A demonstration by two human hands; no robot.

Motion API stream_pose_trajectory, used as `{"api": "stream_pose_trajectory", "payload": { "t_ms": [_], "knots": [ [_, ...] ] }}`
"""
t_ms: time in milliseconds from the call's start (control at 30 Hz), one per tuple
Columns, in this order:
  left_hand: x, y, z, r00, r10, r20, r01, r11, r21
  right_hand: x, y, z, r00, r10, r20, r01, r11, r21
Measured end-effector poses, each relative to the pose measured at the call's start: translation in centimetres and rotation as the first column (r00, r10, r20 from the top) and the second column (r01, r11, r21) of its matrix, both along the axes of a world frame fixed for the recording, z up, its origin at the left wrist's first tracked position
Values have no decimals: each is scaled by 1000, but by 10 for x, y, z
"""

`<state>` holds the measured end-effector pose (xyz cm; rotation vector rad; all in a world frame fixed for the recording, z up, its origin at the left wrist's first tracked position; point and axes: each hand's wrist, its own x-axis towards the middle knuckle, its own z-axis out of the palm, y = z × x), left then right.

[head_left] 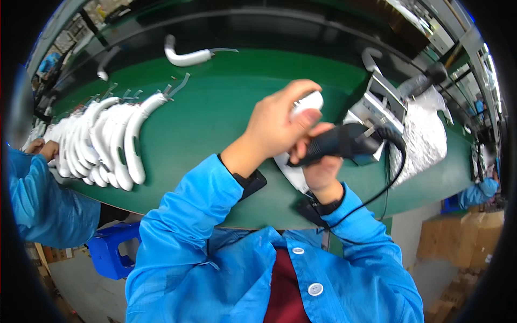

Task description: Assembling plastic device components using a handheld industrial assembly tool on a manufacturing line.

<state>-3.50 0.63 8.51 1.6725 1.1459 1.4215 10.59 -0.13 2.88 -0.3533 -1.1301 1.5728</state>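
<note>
My left hand (277, 121) is closed around a white curved plastic piece (308, 102). One rounded end pokes out above the fingers, and a lower part shows below, between my hands. My right hand (323, 169) grips a black corded hand tool (342, 142), whose kind I cannot make out for certain. The tool lies across in front of the white piece, its cable (399, 161) leaving at the right and curving down past my right sleeve. Where the tool's front end meets the piece is hidden by my fingers. Both wrists wear dark bands.
Left on the green table (188, 134) lies a heap of white curved pieces (110, 140); another piece (188, 56) lies farther back. A metal fixture (379, 102) and silvery bag (425, 134) stand right. A co-worker's hand (50, 151) touches the heap. A blue stool (110, 250) stands below.
</note>
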Motion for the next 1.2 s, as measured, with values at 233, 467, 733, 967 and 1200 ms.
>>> {"api": "stream_pose_trajectory", "payload": {
  "t_ms": [233,467,733,967,1200],
  "knots": [
    [-47,47,24,803,510,-309,-421,851,312,59,17,33,952,-237,-194,291,899,328],
    [-52,164,-23,708,605,-365,-468,788,399,69,27,11,951,-293,-95,308,908,283],
    [-111,214,-67,557,596,-578,-473,800,369,71,31,10,948,-317,-25,310,906,287],
    [-286,200,-124,137,734,-665,-985,175,-10,68,26,11,967,-256,7,249,948,199],
    [-173,114,-23,724,483,-493,-571,821,-33,85,40,16,898,-427,-106,439,881,173]
  ]
}}
